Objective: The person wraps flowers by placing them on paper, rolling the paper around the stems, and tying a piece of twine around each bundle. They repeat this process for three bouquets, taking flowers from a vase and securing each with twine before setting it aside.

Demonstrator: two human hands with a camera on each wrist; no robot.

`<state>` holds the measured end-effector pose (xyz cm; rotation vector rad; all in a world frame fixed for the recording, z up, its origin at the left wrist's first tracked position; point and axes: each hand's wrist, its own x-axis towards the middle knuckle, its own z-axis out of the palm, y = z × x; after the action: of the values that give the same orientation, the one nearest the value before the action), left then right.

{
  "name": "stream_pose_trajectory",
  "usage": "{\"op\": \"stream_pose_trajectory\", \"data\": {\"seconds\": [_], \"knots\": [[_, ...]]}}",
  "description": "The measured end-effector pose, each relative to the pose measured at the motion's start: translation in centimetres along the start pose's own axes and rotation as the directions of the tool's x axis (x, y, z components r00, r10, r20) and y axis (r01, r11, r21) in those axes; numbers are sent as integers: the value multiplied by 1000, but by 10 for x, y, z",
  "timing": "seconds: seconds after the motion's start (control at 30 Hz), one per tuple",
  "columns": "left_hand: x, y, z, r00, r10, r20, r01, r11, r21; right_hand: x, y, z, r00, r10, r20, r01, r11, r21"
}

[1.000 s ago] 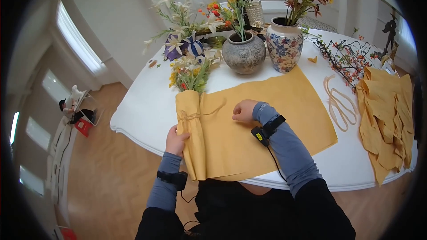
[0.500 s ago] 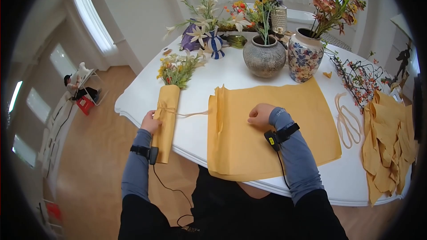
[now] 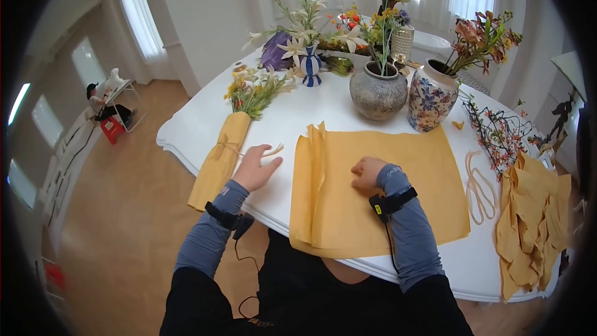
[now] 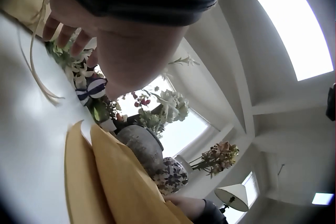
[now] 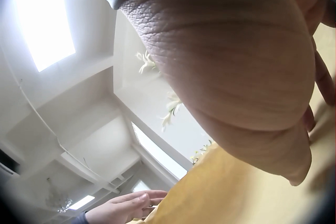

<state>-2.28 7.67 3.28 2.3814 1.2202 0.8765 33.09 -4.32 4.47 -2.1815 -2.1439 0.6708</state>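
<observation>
A bouquet of small yellow and white flowers (image 3: 254, 92), rolled in a yellow paper wrap (image 3: 212, 173), lies at the table's left edge. Twine (image 3: 225, 142) is tied round it, one loose end trailing right. Just right of the wrap, my left hand (image 3: 254, 169) is held over the table with fingers spread and nothing in them. Flat sheets of yellow paper (image 3: 398, 224) lie before me, their left edge folded up in a ridge (image 3: 318, 180). My right hand (image 3: 368, 173) rests on these sheets, fingers loosely bent downward.
Behind the paper stand a grey round vase (image 3: 378, 94), a floral-patterned vase (image 3: 430, 101) and a blue-striped vase (image 3: 311, 67), all with flowers. On the right lie looped ribbon (image 3: 480, 193), blossom branches (image 3: 497, 130) and crumpled yellow paper (image 3: 535, 224). A person (image 3: 102, 101) sits far left.
My left hand carried the wrapped bouquet leftward off the paper, set it at the table's left edge and let go, then moved right of it. My right hand stayed on the paper.
</observation>
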Motion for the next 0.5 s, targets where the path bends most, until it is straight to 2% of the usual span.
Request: {"op": "stream_pose_trajectory", "data": {"seconds": [0.03,0.1,0.17,0.3,0.37,0.5], "knots": [[-3,19,13,999,47,15,-47,998,-44,-2,0,0,1000,11,0,-11,1000,4],[-5,89,5,976,-67,209,88,992,-92,-5,-2,0,999,29,13,-29,999,-35],[2,114,17,954,-107,280,127,990,-53,-10,-4,-2,998,59,25,-57,996,-67],[35,105,68,964,-102,245,119,991,-56,-20,4,-1,994,100,44,-94,989,-115],[56,98,81,891,-200,408,242,969,-53,-25,17,-1,992,119,36,-114,987,-116],[88,64,125,895,-156,417,248,953,-175,-35,31,-1,998,70,11,-69,994,-83]]}}
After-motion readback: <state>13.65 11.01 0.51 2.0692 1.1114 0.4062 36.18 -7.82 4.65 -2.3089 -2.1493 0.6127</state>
